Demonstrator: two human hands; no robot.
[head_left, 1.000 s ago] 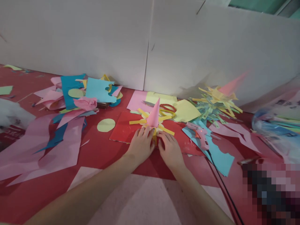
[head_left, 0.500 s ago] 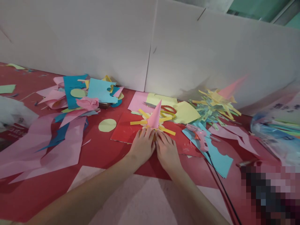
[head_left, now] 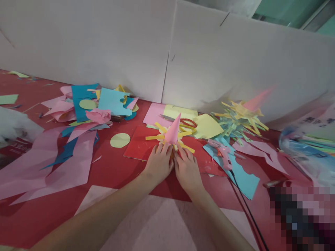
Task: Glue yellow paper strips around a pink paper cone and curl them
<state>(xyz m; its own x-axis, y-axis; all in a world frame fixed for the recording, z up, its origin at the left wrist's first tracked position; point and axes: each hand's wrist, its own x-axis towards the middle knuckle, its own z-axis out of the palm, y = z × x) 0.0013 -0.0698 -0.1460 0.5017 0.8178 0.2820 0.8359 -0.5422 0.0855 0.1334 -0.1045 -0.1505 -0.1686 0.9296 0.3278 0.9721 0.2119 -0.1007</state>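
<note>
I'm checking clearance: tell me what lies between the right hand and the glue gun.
The head view shows red board beside the right hand, then light-blue paper nearer the glue gun.

Just beyond the left hand point(head_left: 160, 162) is a smooth, matt paper cone point(head_left: 172, 131), farther off metal-bladed scissors point(head_left: 190, 120), and right of the right hand point(head_left: 187, 167) a plastic glue gun point(head_left: 224, 152) on matt blue paper point(head_left: 247, 179).

Pale wall panels point(head_left: 91, 45) — red surface point(head_left: 110, 174) below
</note>
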